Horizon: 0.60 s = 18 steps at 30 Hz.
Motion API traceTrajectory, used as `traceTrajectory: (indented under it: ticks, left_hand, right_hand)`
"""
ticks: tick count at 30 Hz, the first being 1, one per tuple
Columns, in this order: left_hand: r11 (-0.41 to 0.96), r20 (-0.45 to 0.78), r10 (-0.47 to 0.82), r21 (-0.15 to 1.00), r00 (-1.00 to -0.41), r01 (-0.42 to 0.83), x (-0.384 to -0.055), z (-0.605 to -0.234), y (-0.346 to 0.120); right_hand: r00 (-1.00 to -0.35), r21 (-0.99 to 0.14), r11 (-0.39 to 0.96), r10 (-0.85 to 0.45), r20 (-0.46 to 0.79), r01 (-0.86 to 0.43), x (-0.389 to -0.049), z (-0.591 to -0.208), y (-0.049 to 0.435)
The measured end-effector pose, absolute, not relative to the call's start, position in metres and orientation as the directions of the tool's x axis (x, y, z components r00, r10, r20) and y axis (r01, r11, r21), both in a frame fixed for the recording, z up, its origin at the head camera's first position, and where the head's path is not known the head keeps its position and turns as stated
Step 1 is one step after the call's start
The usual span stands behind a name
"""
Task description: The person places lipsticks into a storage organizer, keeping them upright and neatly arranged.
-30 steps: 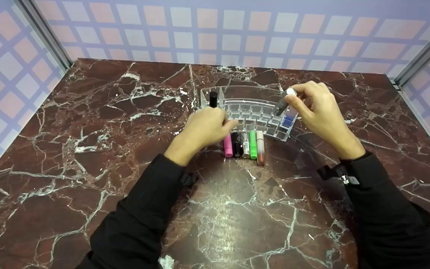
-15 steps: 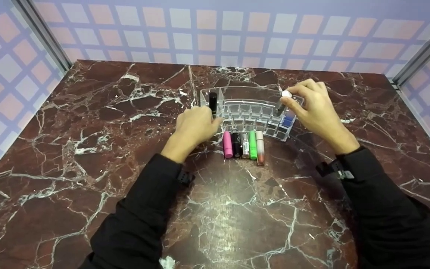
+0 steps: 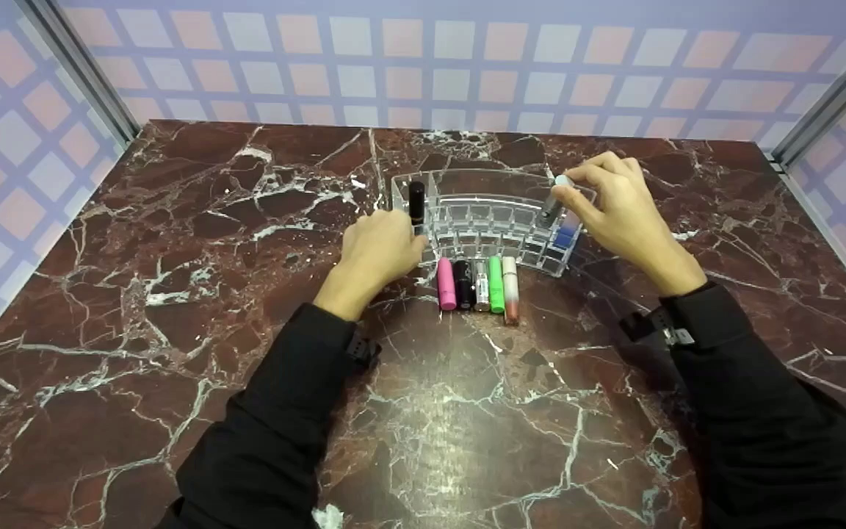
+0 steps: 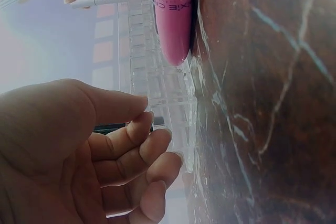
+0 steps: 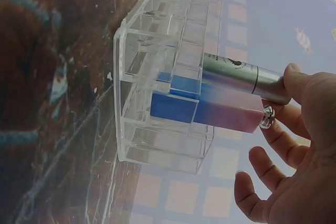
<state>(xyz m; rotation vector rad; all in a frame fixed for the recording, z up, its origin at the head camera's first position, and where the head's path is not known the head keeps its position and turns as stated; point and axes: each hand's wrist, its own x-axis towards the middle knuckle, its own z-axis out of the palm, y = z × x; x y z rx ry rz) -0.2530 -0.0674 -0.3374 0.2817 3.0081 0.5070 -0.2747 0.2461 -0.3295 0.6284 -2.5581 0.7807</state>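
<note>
My right hand [image 3: 617, 213] pinches the top of a silver cosmetic tube [image 5: 231, 72] between thumb and finger. The tube's lower end is at a rear compartment of the clear acrylic organizer [image 3: 496, 213]; how deep it sits is hidden. Beside it stands a square blue-to-pink lip gloss tube [image 5: 226, 108] in a compartment. My left hand [image 3: 382, 246] is at the organizer's left end, fingers loosely curled with nothing visible in them. Behind those fingers stands a black tube [image 3: 416, 200] at the organizer's left end. Whether the hand touches the organizer or tube, I cannot tell.
In front of the organizer lies a row of cosmetic tubes: pink [image 3: 446, 283], black [image 3: 463, 285], clear-and-silver [image 3: 482, 285], green [image 3: 496, 283], and white-to-red [image 3: 511, 290]. All rest on the dark red marbled table [image 3: 452, 426]. A checked wall panel [image 3: 430, 66] borders the back.
My left hand has drawn left, away from the pink tube and the organizer's front. My right hand has shifted slightly left with the silver tube, which is now lower and more upright at the organizer.
</note>
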Motion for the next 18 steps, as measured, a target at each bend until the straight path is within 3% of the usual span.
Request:
traceTrajectory:
  ticks: [18]
  left_hand:
    - [0.927, -0.062, 0.189, 0.34, -0.98, 0.158, -0.2537, -0.3388, -0.0685]
  right_hand:
    - [-0.834, -0.4, 0.763, -0.319, 0.451, -0.508, -0.2752, -0.3356, 0.2451]
